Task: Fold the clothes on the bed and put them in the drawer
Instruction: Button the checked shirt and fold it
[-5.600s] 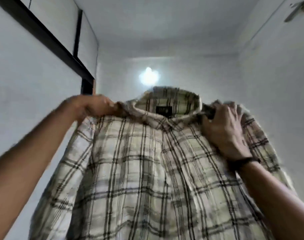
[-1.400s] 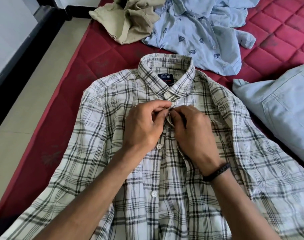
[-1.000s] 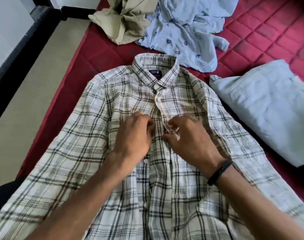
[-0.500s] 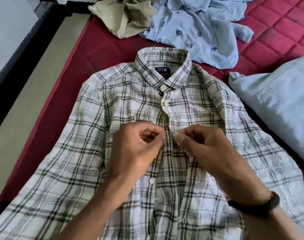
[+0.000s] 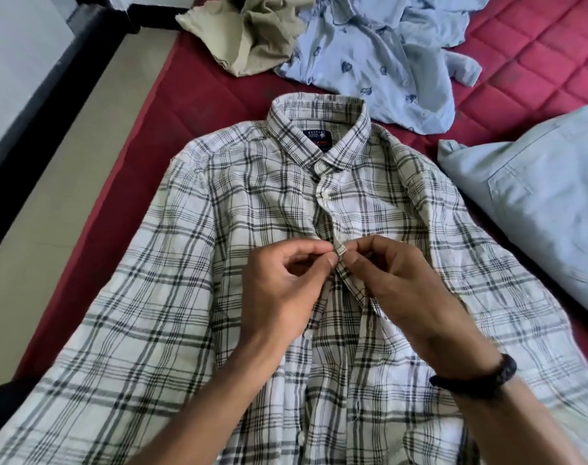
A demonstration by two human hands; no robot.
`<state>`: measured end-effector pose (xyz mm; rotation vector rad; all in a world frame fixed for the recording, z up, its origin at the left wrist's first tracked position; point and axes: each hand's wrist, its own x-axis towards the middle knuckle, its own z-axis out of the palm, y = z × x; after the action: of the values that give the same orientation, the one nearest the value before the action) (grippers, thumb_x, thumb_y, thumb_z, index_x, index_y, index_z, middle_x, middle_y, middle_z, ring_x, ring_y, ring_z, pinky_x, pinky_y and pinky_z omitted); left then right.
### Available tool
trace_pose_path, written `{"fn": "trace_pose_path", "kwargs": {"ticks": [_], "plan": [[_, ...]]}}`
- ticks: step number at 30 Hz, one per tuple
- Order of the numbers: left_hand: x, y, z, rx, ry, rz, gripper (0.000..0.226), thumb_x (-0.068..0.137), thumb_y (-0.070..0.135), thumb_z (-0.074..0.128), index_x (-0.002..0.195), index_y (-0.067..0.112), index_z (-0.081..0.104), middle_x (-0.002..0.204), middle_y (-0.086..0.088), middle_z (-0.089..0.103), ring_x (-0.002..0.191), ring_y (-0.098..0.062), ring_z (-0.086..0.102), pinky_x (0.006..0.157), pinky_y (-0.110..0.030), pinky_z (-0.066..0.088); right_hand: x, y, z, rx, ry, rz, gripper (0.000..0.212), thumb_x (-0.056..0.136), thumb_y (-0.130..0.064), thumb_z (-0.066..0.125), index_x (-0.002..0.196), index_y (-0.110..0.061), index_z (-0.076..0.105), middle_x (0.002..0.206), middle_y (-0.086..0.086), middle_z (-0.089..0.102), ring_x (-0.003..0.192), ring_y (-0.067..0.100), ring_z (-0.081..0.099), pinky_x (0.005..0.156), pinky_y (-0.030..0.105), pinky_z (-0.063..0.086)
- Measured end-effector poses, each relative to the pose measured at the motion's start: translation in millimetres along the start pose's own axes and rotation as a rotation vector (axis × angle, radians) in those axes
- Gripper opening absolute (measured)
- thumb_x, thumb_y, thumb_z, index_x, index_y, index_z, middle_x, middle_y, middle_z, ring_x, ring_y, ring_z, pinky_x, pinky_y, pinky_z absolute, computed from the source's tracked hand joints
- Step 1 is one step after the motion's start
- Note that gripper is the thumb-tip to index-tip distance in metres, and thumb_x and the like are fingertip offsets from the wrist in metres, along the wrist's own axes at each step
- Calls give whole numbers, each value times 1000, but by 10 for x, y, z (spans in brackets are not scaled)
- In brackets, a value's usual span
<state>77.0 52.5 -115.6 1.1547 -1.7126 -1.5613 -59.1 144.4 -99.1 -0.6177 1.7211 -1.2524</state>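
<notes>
- From the head view, we see the plaid shirt [image 5: 219,263] lying face up and spread flat along the left edge of the bed [image 5: 537,55], collar toward the far side and sleeves out to either side.
- Our left hand [image 5: 282,290] has its fingers [image 5: 323,260] curled, thumb and forefinger pinching the shirt's front edge at mid-chest.
- Our right hand [image 5: 406,293] meets it there, its fingers [image 5: 356,260] nipping the opposite placket edge, which is lifted slightly off the cloth; the two hands' fingertips nearly touch.
- The two buttons [image 5: 323,195] nearest the collar look fastened; below our hands the front lies open.
- A dark bracelet [image 5: 487,380] sits on the right wrist.
- A light blue printed shirt [image 5: 380,55] lies crumpled toward the far edge of the bed, just beyond the collar, and a khaki garment [image 5: 252,31] is bunched beside it, touching it, near the far left corner.
- A pale blue garment [image 5: 547,203] lies at the right, just beside the plaid shirt's sleeve.
- The floor [image 5: 68,169] runs along the bed's left edge.
</notes>
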Motion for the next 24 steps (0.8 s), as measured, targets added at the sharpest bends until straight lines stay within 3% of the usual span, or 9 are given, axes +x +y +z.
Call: {"fn": "trace_pose_path", "kwargs": {"ticks": [5,8,10,14,16,18,19,22,24], "plan": [[22,-13,17,-20,35,-22,14,84,16,83,98,18,81,94,11,79,90,-4,74,84,-27,61,4,11,73,-131,93,-53,6,99,-23,68,99,-24,74,87,5,75,84,35,70,74,50,59],[19,-37,26,-20,27,-28,15,85,16,83,100,18,81,96,12,79,92,-2,74,86,-27,60,-7,37,94,-130,105,-58,5,98,-26,69,98,-25,74,87,6,76,88,42,68,77,59,57],[24,-57,22,-21,24,-34,16,85,17,83,101,18,81,96,13,79,92,-3,74,84,-26,60,-1,58,63,-101,92,-38,6,97,-25,71,99,-24,76,89,6,77,91,38,70,83,56,60],[33,-71,4,-24,7,-53,16,86,17,82,102,19,80,95,11,79,87,-6,75,77,-27,61,3,59,6,-10,49,9,10,96,-24,70,103,-20,77,97,3,78,98,22,74,89,36,61],[30,-74,-8,-36,-2,-87,16,86,17,81,102,18,80,93,8,79,75,-7,74,66,-25,58,-5,56,7,-1,39,13,15,97,-29,70,104,-18,78,98,6,78,98,25,74,89,39,60],[52,-73,-36,-40,-28,-146,16,88,16,80,104,19,79,89,4,79,64,-8,70,58,-24,54,-15,66,2,44,11,21,27,97,-38,67,104,-15,79,100,16,77,99,38,72,92,51,58],[68,-76,-56,-35,-47,-176,16,88,16,80,104,21,79,87,2,79,63,-10,69,58,-27,55,-18,70,-3,63,2,33,30,97,-41,67,104,-15,79,100,19,76,97,39,73,92,50,58],[110,-41,-107,-20,-96,-216,13,89,19,80,100,26,79,81,-4,78,64,-17,68,63,-38,61,-25,67,-3,53,32,23,22,92,-34,74,101,-15,79,90,6,77,79,15,70,78,32,54],[101,10,-119,-18,-105,-226,8,89,28,78,97,27,78,79,-4,78,66,-19,70,71,-47,63,-34,77,34,44,58,-3,15,89,-24,77,101,-14,79,90,1,78,82,14,73,78,30,54]]}}
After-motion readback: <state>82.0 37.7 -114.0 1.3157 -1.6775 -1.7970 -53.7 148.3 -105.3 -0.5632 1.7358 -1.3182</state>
